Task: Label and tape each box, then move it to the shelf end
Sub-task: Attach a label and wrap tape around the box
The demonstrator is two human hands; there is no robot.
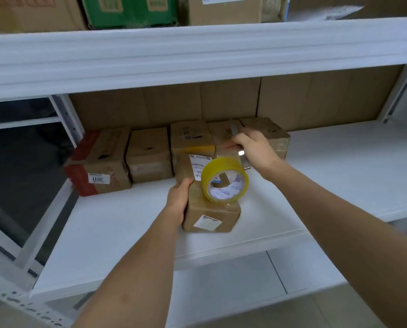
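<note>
A small brown cardboard box (209, 216) with white labels on its top and front lies on the white shelf (117, 230). My left hand (178, 197) grips its left side. My right hand (254, 150) holds the handle of a tape dispenser above the box's far end. The dispenser's roll of yellowish tape (225, 179) stands on edge over the box top. A strip of clear tape seems to run along the top; blur hides its extent.
Several taped boxes stand in a row at the back left of the shelf, the leftmost red-printed one (98, 162) bearing a "3011" sticker. Cardboard lines the back wall. A shelf edge (197, 48) hangs above, with cartons on it. To the right the shelf surface is bare.
</note>
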